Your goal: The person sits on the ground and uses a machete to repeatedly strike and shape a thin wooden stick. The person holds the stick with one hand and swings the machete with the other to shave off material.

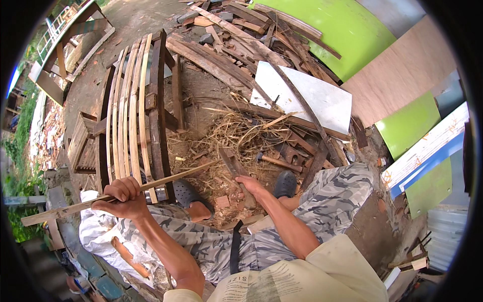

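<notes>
My left hand (123,198) is closed around a long, thin wooden slat (173,177). The slat slants up to the right, its tip near the ground litter and its wider end out past my left knee. Between my knees, my right hand (251,187) grips a flat, dark brown strip (231,163), pointing up and slightly left; whether it is wood or a rusty blade I cannot tell. Just right of it lies a hammer (279,162) with a wooden handle. Beyond the strip's upper end is a heap of pale wood shavings (246,130).
A slatted wooden frame (133,105) stands front left, with bundled slats (83,143) beside it. Old boards (211,63) are piled ahead, a white panel (307,95) among them. Green sheets (410,121) and a plywood sheet (397,70) lie to the right.
</notes>
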### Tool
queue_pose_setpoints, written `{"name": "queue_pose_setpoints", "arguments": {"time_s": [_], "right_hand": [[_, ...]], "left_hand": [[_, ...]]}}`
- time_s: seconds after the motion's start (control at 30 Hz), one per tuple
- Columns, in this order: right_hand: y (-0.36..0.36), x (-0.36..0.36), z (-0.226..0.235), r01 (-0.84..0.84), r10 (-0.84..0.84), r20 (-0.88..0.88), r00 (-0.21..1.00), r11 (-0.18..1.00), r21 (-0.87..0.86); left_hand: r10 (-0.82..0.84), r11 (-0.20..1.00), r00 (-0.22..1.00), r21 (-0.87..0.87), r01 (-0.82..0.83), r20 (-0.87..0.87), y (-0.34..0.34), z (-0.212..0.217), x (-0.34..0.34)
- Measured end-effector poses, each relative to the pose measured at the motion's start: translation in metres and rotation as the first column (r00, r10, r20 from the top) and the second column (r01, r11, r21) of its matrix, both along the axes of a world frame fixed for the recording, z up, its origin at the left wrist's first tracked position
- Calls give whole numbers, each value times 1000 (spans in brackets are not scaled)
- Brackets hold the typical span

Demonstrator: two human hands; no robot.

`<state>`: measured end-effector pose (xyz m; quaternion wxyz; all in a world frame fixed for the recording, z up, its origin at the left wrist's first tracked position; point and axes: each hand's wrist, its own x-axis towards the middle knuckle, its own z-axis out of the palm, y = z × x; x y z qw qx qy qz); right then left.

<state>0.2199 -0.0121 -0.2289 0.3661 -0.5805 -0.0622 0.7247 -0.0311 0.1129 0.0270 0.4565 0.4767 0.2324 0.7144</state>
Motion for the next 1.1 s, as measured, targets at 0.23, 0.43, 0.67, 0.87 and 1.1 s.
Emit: {"name": "queue_pose_setpoints", "arguments": {"time_s": [0.23, 0.43, 0.67, 0.87, 1.1], "right_hand": [[2, 24, 11, -113, 101, -176, 979, 992, -58], [-4, -1, 56, -82, 91, -109, 990, 993, 84], [-9, 10, 18, -15, 15, -169, 985, 1000, -1], [-10, 13, 64, -117, 127, -301, 945, 992, 53], [-7, -2, 144, -154, 181, -233, 955, 980, 129]], "left_hand": [[-145, 989, 989, 37, 144, 25, 6, 1, 2], [-113, 993, 993, 30, 114, -35, 4, -3, -7], [-213, 973, 976, 81, 215, -40, 7, 1, 4], [-199, 976, 979, 84, 202, -36, 2, -1, 2], [-322, 938, 947, 130, 321, -16, 8, -4, -2]]}}
